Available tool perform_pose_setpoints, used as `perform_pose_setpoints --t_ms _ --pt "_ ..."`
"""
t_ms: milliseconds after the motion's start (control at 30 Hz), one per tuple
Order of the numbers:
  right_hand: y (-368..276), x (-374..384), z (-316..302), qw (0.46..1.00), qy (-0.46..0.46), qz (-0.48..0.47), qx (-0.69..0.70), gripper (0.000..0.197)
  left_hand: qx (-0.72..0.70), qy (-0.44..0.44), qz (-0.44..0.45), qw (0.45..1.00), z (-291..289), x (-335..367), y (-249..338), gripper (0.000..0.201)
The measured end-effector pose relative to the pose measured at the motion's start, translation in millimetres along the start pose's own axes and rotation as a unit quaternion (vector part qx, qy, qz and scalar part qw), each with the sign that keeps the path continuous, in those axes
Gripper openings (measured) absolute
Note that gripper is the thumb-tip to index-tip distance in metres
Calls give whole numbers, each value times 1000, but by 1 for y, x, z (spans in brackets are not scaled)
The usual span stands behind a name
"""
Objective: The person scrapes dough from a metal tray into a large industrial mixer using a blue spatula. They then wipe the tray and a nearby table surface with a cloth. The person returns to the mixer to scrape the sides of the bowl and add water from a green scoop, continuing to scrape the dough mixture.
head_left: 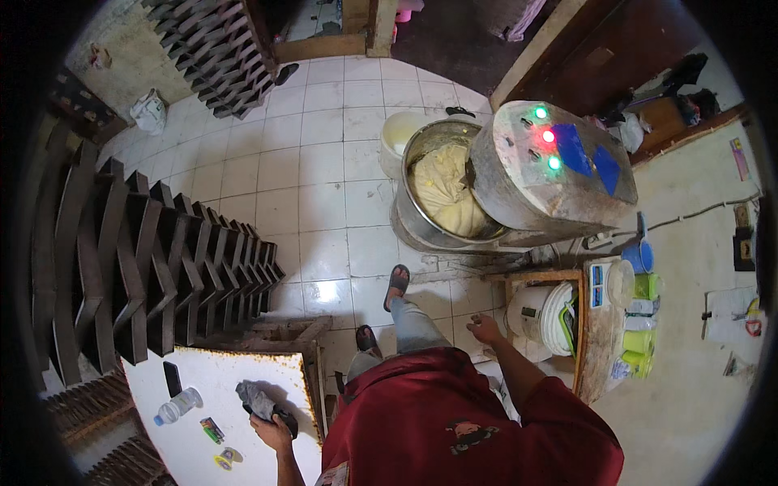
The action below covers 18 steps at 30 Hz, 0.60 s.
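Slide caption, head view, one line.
Left hand on a dark bundle at the white table; right hand apparently empty; dough in a mixer bowl.

Near the right edge of the table (pixel 235 368), a cloth bundle (pixel 259 397) is held by the left hand (pixel 275 433). A flat slab (pixel 172 378) is set by the far left corner; a bottle (pixel 180 405) is placed before it, toward the left edge. Between bottle and bundle, a packet (pixel 212 430) is laid. Beyond the far edge, racks (pixel 146 267) are stood. Well to the right, dough (pixel 442 182) is contained in a bowl (pixel 417 212), left of the mixer (pixel 519 162).
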State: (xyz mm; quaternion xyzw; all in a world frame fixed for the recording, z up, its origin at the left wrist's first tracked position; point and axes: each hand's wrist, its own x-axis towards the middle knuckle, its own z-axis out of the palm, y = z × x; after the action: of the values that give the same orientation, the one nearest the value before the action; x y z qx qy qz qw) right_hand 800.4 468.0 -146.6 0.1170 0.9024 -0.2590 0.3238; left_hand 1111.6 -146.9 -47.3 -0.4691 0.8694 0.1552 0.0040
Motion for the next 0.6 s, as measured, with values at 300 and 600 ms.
perform_pose_setpoints --t_ms 300,600 --pt "-191 179 -63 959 203 -182 79 52 175 -26 -208 962 -12 82 40 82" --pt "-222 319 -70 977 169 -17 131 56 -235 -161 99 953 30 228 308 61"
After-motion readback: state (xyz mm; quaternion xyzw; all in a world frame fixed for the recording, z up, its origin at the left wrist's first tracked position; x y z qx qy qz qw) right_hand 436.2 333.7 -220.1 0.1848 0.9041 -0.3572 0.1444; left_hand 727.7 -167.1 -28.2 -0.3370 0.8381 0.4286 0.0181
